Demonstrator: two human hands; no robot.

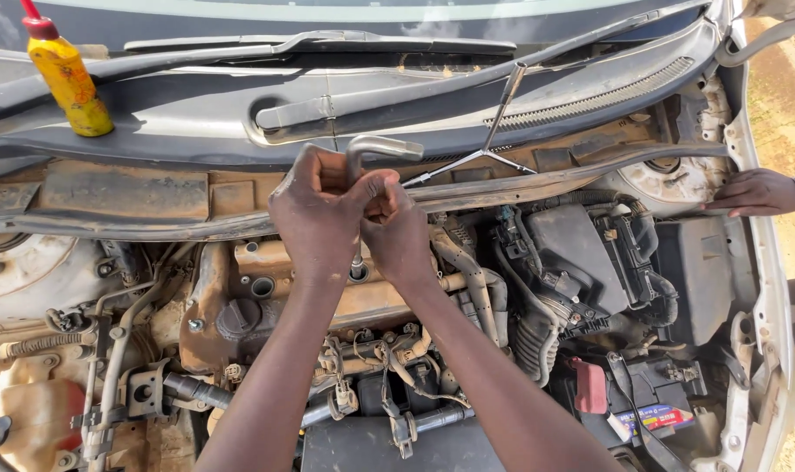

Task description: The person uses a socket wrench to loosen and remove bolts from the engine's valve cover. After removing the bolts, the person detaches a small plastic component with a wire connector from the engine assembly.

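Note:
Both my hands grip a bent metal socket wrench (378, 149) standing upright over the dusty engine's top cover (266, 262). My left hand (314, 214) wraps the shaft from the left. My right hand (395, 229) closes on it from the right, just below the bend. The wrench's lower end goes into a round hole (359, 273) in the engine top. Its handle sticks out to the right above my fingers.
A yellow squeeze bottle with a red cap (65, 79) and a cross-shaped wrench (489, 144) lie on the cowl below the windscreen. Another person's hand (758, 192) rests on the right fender. The battery (655, 402) and air-box hoses (581, 262) sit right of the engine.

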